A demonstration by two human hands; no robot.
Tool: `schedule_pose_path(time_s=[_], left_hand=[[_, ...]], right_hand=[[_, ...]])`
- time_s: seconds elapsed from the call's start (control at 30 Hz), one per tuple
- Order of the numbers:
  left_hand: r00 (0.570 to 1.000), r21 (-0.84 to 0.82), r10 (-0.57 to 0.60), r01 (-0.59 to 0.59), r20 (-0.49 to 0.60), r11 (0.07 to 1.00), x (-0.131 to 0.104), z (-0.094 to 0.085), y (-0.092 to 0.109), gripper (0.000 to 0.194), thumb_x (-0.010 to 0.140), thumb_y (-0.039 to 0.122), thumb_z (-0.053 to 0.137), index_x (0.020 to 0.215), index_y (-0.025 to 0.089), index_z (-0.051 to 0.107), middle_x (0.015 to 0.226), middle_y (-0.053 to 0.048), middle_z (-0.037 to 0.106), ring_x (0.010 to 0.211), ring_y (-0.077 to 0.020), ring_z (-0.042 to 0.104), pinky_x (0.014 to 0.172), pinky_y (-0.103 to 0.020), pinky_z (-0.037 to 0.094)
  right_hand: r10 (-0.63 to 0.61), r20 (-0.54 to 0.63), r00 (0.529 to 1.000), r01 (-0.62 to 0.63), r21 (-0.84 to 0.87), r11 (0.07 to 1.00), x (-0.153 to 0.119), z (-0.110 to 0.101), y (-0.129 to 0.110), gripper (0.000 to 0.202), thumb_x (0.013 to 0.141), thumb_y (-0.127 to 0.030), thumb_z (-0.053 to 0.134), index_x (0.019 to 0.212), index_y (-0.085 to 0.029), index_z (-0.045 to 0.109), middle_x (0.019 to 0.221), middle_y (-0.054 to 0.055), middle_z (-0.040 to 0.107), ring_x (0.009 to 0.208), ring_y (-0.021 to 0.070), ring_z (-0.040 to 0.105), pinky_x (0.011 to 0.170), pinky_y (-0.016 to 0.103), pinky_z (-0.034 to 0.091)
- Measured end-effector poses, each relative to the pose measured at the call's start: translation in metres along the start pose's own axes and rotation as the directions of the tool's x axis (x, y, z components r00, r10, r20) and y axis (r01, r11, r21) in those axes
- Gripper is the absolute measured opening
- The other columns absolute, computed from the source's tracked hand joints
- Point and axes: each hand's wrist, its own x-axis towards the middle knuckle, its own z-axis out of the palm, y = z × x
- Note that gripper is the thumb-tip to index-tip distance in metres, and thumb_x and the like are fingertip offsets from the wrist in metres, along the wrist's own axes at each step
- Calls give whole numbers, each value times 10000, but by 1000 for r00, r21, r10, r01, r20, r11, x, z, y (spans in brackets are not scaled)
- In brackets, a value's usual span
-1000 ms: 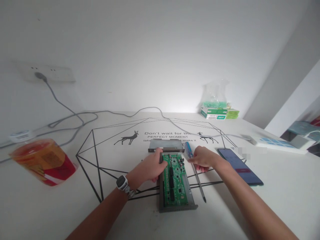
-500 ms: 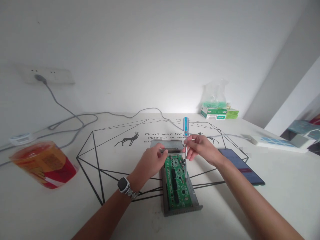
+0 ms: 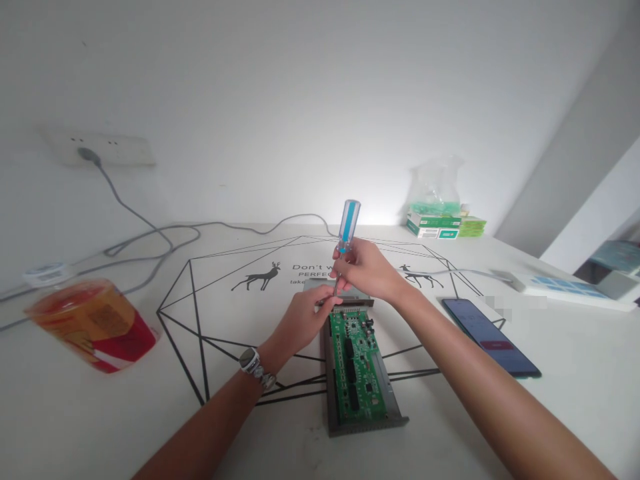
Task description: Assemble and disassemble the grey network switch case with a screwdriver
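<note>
A screwdriver (image 3: 349, 223) with a clear and blue handle stands nearly upright, its shaft pinched in the fingers of my right hand (image 3: 365, 267). Its lower end comes down at the fingertips of my left hand (image 3: 305, 317), whose thumb and index finger are pressed close together; anything between them is too small to make out. Both hands meet over the far left corner of a green circuit board (image 3: 367, 383), which sits in a grey metal tray (image 3: 370, 425). A flat metal plate (image 3: 360, 291) lies behind the tray, partly hidden by my hands.
A red and orange cup (image 3: 97, 327) is at the left, near grey cables (image 3: 140, 217). On the right are a phone (image 3: 493, 337) and a white power strip (image 3: 570, 289). Green boxes (image 3: 434, 223) stand by the wall.
My right hand has moved left and away from me with the screwdriver, from over the board's right side to my left fingertips. The view has shifted slightly.
</note>
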Motion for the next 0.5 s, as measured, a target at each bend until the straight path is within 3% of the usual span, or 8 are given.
schedule_pose_path(time_s=[0.2, 0.5], left_hand=[[1000, 128, -5, 3, 15, 992, 0, 1, -4, 298, 971, 359, 497, 950, 208, 753, 978, -52, 784, 959, -244, 714, 854, -310, 530], [1000, 143, -2, 3, -1, 990, 0, 3, -11, 256, 947, 326, 543, 882, 193, 753, 929, -47, 778, 872, -215, 693, 750, -274, 507]], right_hand=[[-96, 47, 994, 103, -183, 978, -3, 3, 3, 13, 857, -202, 538, 849, -205, 528, 733, 25, 700, 631, 168, 671, 639, 309, 494], [-109, 43, 993, 114, -130, 985, -5, 0, 14, 66, 906, -245, 508, 872, -202, 544, 775, 25, 725, 576, 168, 674, 621, 339, 492]])
